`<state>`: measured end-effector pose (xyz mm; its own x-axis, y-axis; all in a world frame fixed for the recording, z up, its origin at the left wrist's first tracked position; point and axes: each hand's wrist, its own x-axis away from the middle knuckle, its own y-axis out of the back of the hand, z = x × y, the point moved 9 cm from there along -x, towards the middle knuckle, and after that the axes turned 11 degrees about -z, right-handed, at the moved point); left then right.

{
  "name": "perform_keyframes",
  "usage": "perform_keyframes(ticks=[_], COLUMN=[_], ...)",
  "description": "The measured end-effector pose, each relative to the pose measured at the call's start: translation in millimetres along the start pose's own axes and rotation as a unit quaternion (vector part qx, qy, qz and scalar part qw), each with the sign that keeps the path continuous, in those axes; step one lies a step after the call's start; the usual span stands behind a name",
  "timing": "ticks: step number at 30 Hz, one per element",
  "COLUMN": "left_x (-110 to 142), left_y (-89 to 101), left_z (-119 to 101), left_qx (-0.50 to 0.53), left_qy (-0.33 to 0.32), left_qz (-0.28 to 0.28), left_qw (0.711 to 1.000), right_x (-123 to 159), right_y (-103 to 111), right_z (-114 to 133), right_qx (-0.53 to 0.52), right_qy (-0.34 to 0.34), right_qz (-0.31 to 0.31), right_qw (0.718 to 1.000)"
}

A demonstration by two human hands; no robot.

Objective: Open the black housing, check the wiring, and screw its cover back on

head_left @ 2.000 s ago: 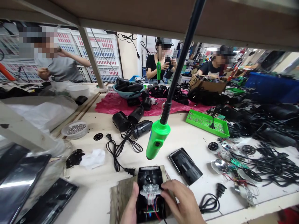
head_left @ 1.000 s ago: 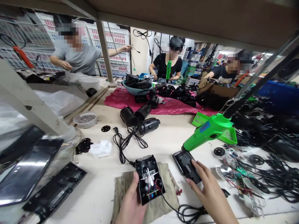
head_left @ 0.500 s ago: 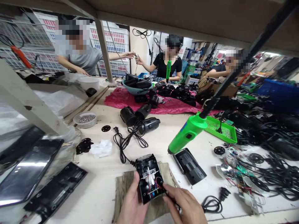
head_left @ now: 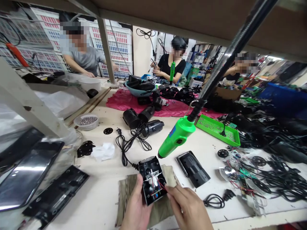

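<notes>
A left hand (head_left: 137,204) is clasping an open black plastic housing half (head_left: 151,195), its thumb pressing along the near-left side while the other fingers are disappearing underneath. The right hand (head_left: 188,203) is bringing thumb and forefinger close together at the housing's right edge, beside its red wires (head_left: 162,183); what, if anything, those fingertips are pinching cannot be told.

The housing is sitting in front of the person, above a folded khaki cloth (head_left: 124,187), its hollow side facing up toward the wearer. Its long axis is running away from the person, the far end leaning slightly left and the wired end pointing back toward the right hand.

Just beyond, a green electric screwdriver (head_left: 176,138) is hanging at a slant, its tip aiming down and left near the housing's far end. A ribbed black cover (head_left: 194,169) is lying to the right, its length slanting toward the near right, and a coiled black cord (head_left: 214,201) is resting nearer the person. Farther back, a green tray (head_left: 238,142) is holding small metal parts, while co-workers are sitting across the bench.
</notes>
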<state>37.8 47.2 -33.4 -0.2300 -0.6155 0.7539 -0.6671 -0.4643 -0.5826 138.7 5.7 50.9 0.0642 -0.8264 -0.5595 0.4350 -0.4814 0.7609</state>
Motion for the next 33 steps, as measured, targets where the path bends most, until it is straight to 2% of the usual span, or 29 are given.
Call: perform_keyframes(ticks=[3,5,8,13,17,24,28,33], left_x=[-1.7,0.4,6.3,5.5,3.5,12.1,9.8,6.5], left_y=[-0.2,-3.6,-9.1,-5.2,0.3,-10.3,-7.3,-2.6], left_z=[1.5,2.8,1.9,1.6,0.1,-3.5,-6.5,-3.8], left_qx=[0.0,0.002,-0.024,-0.08,-0.082,-0.09,-0.103,-0.083], left_qy=[0.001,0.0,-0.037,-0.09,-0.102,-0.135,-0.168,-0.153], left_qz=[0.032,0.071,0.119,0.078,0.041,0.091,0.069,0.048], left_qw=[0.999,0.997,0.992,0.99,0.991,0.982,0.978,0.984], right_x=[4.9,5.9,5.3,-1.5,-5.2,0.3,0.5,-2.3], right_y=[1.2,4.0,5.5,8.5,10.5,9.6,11.0,14.2], right_z=[-1.9,-8.3,-14.4,-11.2,-6.9,-5.2,1.6,5.7], right_qx=[-0.005,-0.016,-0.041,-0.018,-0.003,-0.004,-0.013,-0.015], right_qy=[-0.009,-0.052,-0.102,-0.093,-0.07,-0.057,-0.022,-0.015], right_qz=[0.025,0.019,0.007,-0.005,0.003,0.017,-0.006,-0.023], right_qw=[1.0,0.998,0.994,0.995,0.998,0.998,1.0,1.0])
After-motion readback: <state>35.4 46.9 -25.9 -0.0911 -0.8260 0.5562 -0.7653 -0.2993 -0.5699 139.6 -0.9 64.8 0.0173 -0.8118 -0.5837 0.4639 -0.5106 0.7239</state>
